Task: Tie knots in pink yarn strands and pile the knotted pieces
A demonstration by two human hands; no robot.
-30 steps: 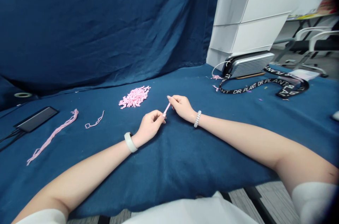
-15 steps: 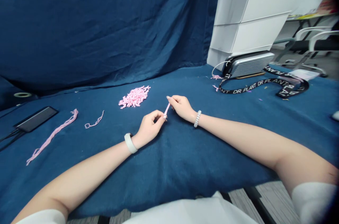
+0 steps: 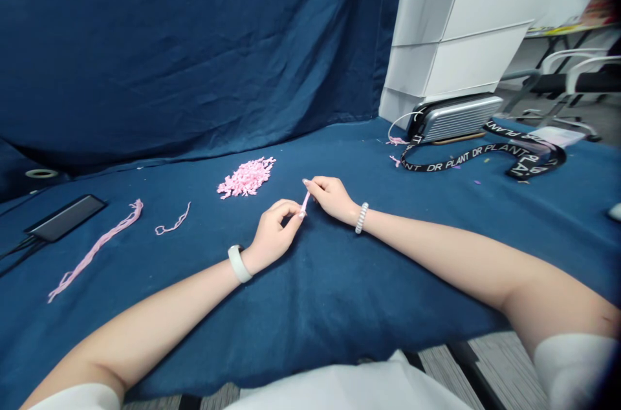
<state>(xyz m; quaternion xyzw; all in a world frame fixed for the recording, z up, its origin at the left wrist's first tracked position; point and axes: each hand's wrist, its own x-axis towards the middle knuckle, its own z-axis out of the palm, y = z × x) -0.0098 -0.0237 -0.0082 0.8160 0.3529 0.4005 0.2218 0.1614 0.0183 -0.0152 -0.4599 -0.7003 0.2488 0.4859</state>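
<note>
A short pink yarn strip point(image 3: 305, 204) stands tilted between my hands, its ends pinched in the fingertips. My left hand point(image 3: 274, 234) holds the lower end, and my right hand point(image 3: 330, 197) holds the upper end. A white band point(image 3: 239, 264) circles my left wrist, and a beaded bracelet point(image 3: 361, 218) circles my right. Left of my hands lies a heap of small pink yarn pieces point(image 3: 246, 177). Farther left are a short pink strand point(image 3: 173, 222) and a long bundle of pink yarn point(image 3: 96, 249).
Everything lies on a dark blue cloth point(image 3: 330, 313), with a blue backdrop point(image 3: 169, 41) behind. A black tablet with cables point(image 3: 65, 218) sits at the left. A silver ridged case point(image 3: 456, 118), a black "DR PLANT" lanyard point(image 3: 478, 160) and a white cabinet point(image 3: 456, 28) stand at the back right.
My right hand has shifted slightly left and down, closer to my left hand. The fingers of my left hand have curled a little, and both hands still pinch the strip.
</note>
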